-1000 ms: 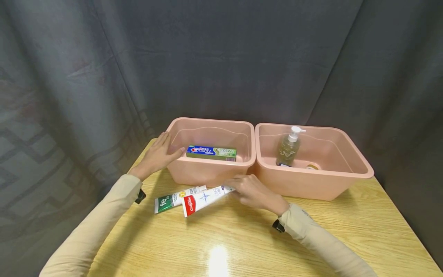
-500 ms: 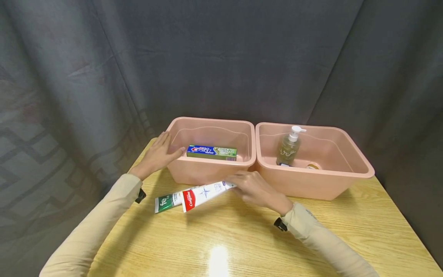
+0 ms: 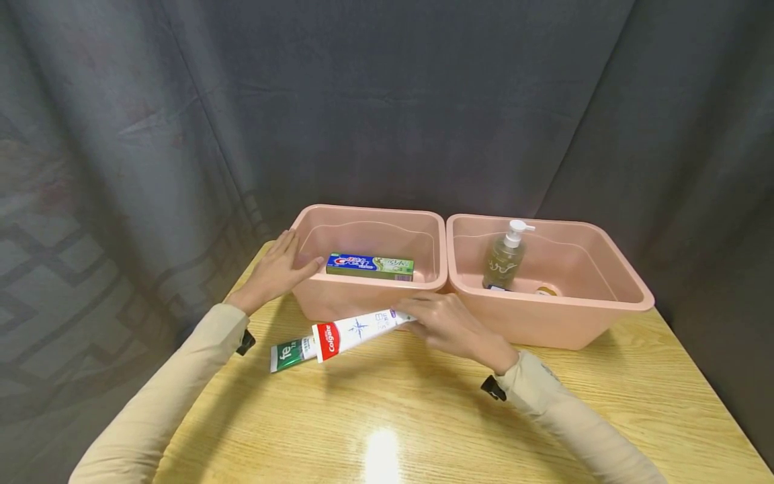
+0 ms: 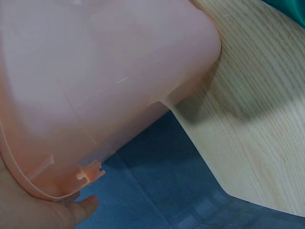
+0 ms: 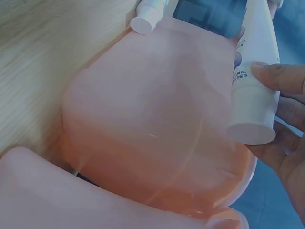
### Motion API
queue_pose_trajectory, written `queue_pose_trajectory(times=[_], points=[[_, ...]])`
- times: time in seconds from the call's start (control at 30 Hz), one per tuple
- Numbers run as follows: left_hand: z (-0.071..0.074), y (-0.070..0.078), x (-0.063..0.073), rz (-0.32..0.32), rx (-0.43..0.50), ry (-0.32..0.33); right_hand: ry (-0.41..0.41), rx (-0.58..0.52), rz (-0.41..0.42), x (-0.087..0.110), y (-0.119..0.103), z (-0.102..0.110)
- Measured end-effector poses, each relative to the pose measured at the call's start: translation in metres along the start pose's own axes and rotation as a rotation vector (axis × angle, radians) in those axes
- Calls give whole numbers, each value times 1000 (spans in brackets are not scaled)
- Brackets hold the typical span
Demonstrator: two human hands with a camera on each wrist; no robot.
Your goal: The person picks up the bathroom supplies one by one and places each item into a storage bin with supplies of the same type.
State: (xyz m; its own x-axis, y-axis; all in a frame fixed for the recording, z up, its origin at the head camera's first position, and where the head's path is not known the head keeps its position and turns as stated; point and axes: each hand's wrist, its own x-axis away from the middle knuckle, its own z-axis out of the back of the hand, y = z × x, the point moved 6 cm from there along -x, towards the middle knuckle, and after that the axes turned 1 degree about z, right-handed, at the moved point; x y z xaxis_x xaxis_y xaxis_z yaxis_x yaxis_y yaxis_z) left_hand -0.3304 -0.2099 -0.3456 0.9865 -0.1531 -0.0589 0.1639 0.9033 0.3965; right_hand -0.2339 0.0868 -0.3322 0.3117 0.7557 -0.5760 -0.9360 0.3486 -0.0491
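In the head view, my right hand (image 3: 447,326) pinches a white and red Colgate toothpaste tube (image 3: 363,331) by its cap end, above the table. The right wrist view shows the thumb and fingers on either side of this tube (image 5: 252,90). Partly behind it lies a green and white toothpaste tube (image 3: 293,353) on the table. My left hand (image 3: 272,272) holds the front left corner of the left pink bin (image 3: 363,299), thumb over the rim and fingers along the outer side. Inside that bin is a Crest toothpaste box (image 3: 370,267).
A second pink bin (image 3: 544,319) stands at the right, against the first. It contains a pump bottle (image 3: 504,262) and smaller items, partly hidden by the wall. Both bins stand on a wooden table (image 3: 453,423) before a dark curtain (image 3: 387,107).
My right hand has raised the Colgate tube slightly, and the tube now covers more of the green and white one. The left hand has stayed on the bin.
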Motion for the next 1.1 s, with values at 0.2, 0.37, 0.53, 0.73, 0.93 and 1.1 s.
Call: queue_pose_trajectory(times=[0.2,0.37,0.53,0.73,0.93,1.1], points=[[0,0,0,3,-2,-5,31,6,19,-2,-4,5],[0,0,1,7,-3,-4,55,22,53,-5,-8,12],[0,1,1,-1,-5,2,83,23,67,-7,-8,21],[0,1,2,10,4,2,151,24,81,-10,-6,30],[0,1,2,11,1,5,230,30,91,-13,-3,34],[1,2,2,4,-8,7,274,49,59,-14,-1,37]])
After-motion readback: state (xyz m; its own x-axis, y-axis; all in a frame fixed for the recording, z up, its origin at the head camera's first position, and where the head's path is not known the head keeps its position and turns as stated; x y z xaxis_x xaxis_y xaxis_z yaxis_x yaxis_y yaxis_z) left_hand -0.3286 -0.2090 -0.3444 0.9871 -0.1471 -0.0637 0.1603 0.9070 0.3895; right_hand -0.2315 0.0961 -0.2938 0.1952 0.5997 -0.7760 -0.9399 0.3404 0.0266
